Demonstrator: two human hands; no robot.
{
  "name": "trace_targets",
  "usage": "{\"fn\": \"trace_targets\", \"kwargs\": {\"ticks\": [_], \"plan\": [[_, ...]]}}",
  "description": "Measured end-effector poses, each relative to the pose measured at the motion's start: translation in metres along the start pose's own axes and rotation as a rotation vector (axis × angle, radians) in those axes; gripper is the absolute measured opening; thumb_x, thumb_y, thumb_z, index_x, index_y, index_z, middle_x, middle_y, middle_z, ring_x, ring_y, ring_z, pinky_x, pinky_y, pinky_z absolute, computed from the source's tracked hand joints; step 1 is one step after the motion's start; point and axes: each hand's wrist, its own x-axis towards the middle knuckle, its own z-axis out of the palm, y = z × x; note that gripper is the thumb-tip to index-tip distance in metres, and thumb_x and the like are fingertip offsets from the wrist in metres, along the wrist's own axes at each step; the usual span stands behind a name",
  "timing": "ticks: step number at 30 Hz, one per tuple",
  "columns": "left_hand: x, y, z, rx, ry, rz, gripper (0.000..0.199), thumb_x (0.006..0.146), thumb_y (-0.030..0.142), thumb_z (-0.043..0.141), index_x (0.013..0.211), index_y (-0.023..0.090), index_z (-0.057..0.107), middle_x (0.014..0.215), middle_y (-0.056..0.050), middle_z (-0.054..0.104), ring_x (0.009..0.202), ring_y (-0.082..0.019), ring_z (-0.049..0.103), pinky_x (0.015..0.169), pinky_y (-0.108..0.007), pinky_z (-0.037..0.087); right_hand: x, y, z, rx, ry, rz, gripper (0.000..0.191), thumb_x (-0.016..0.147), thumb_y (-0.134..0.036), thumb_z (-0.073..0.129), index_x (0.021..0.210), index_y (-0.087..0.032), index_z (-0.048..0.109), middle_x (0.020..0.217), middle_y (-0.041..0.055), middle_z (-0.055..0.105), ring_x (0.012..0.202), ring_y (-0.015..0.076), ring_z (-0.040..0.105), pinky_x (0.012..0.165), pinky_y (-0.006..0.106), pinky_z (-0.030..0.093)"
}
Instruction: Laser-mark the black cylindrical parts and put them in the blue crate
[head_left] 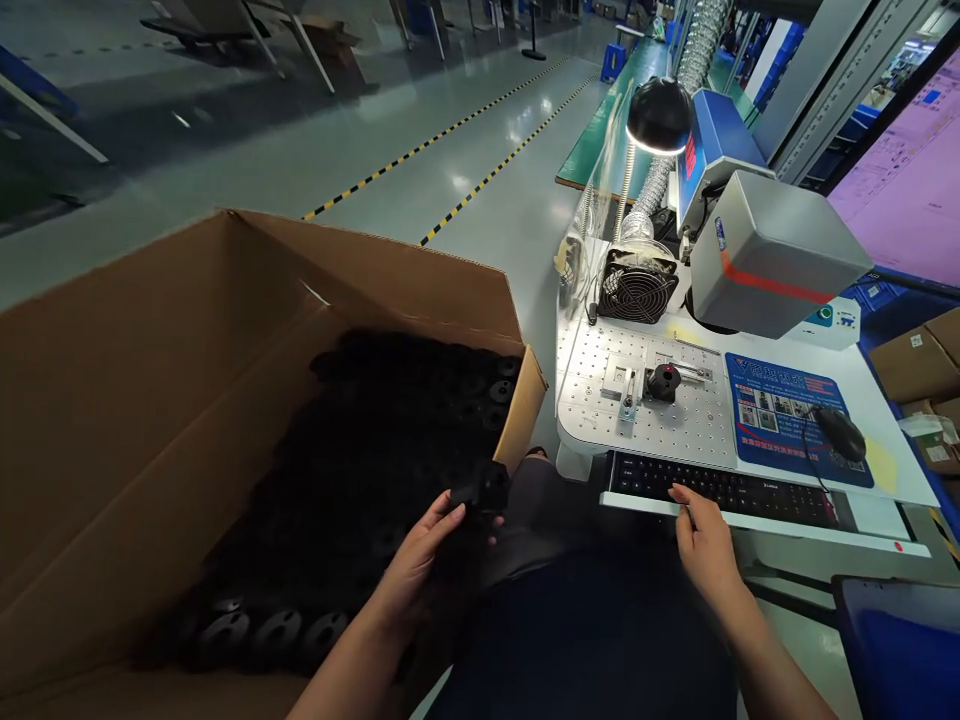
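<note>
My left hand (421,550) is closed on a black plastic part (484,488) with a rounded body, above the near right side of a cardboard box. Several similar black parts (277,630) fill the box, mostly in dark shadow. My right hand (705,545) reaches over the front edge of a black keyboard (720,487), with its index finger extended and nothing visible in it. Whether that finger presses a key, I cannot tell. Another black part (664,382) sits in a metal fixture (628,388) on the perforated plate (585,400).
The large open cardboard box (142,330) stands on the left. Over the workbench hangs a grey machine head (780,255). A fan (637,288), a lamp (660,115), a mouse (840,433) and a blue mat (795,400) are around it. A pink-lit monitor (907,190) stands right.
</note>
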Motion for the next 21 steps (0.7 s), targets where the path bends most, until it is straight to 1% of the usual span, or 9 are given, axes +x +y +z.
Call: {"fn": "trace_targets", "kwargs": {"ticks": [2,5,7,10,13,17,21], "plan": [[0.000,0.000,0.000,0.009,0.018,0.002,0.057,0.079,0.031,0.084,0.127,0.022,0.055,0.107,-0.012,0.077,0.091,-0.031,0.076,0.072,-0.037,0.063,0.000,0.001,0.005,-0.007,-0.008,-0.004,0.039,0.095,-0.023,0.044,0.126,-0.024,0.067,0.121,0.0091,0.074,0.114,0.0302,0.067,0.098,0.055,0.056],[-0.001,0.000,-0.001,0.018,-0.012,-0.001,0.051,0.081,0.033,0.083,0.123,0.022,0.057,0.105,-0.012,0.077,0.091,-0.030,0.076,0.073,-0.036,0.063,0.002,0.002,0.010,-0.022,-0.025,0.000,0.043,0.092,-0.019,0.044,0.128,-0.023,0.067,0.122,0.0092,0.073,0.115,0.0303,0.067,0.098,0.055,0.057],[-0.001,0.000,0.000,0.010,-0.027,-0.006,0.048,0.080,0.033,0.084,0.119,0.022,0.058,0.105,-0.011,0.077,0.091,-0.030,0.076,0.072,-0.035,0.062,0.002,0.003,0.011,-0.032,-0.043,0.012,0.044,0.091,-0.019,0.043,0.128,-0.022,0.067,0.122,0.0095,0.073,0.114,0.0301,0.067,0.098,0.055,0.057],[-0.002,0.000,0.002,-0.018,-0.012,-0.001,0.048,0.078,0.032,0.085,0.117,0.023,0.058,0.105,-0.009,0.077,0.090,-0.030,0.077,0.071,-0.035,0.063,0.003,0.003,0.009,-0.039,-0.065,0.035,0.043,0.093,-0.021,0.042,0.129,-0.021,0.064,0.124,0.0099,0.071,0.116,0.0291,0.066,0.099,0.054,0.056],[-0.003,0.000,0.005,-0.038,0.011,0.016,0.048,0.078,0.033,0.085,0.117,0.023,0.059,0.103,-0.008,0.077,0.088,-0.029,0.077,0.071,-0.035,0.063,0.009,0.000,0.003,-0.043,-0.048,0.039,0.041,0.095,-0.024,0.042,0.130,-0.021,0.062,0.128,0.0104,0.069,0.121,0.0285,0.064,0.103,0.052,0.053],[-0.004,0.001,0.006,-0.034,0.025,0.025,0.051,0.075,0.033,0.086,0.117,0.022,0.059,0.101,-0.008,0.077,0.086,-0.029,0.077,0.070,-0.035,0.063,0.033,-0.006,-0.008,-0.052,0.043,0.003,0.035,0.095,-0.030,0.045,0.124,-0.021,0.063,0.125,0.0109,0.070,0.118,0.0291,0.064,0.100,0.050,0.053],[-0.005,0.003,0.006,-0.002,-0.005,0.016,0.051,0.076,0.036,0.085,0.118,0.021,0.059,0.102,-0.009,0.077,0.090,-0.030,0.076,0.072,-0.035,0.064,0.073,-0.016,-0.017,-0.062,0.151,-0.026,0.034,0.095,-0.038,0.047,0.120,-0.020,0.063,0.118,0.0119,0.071,0.111,0.0291,0.066,0.098,0.048,0.052]]}}
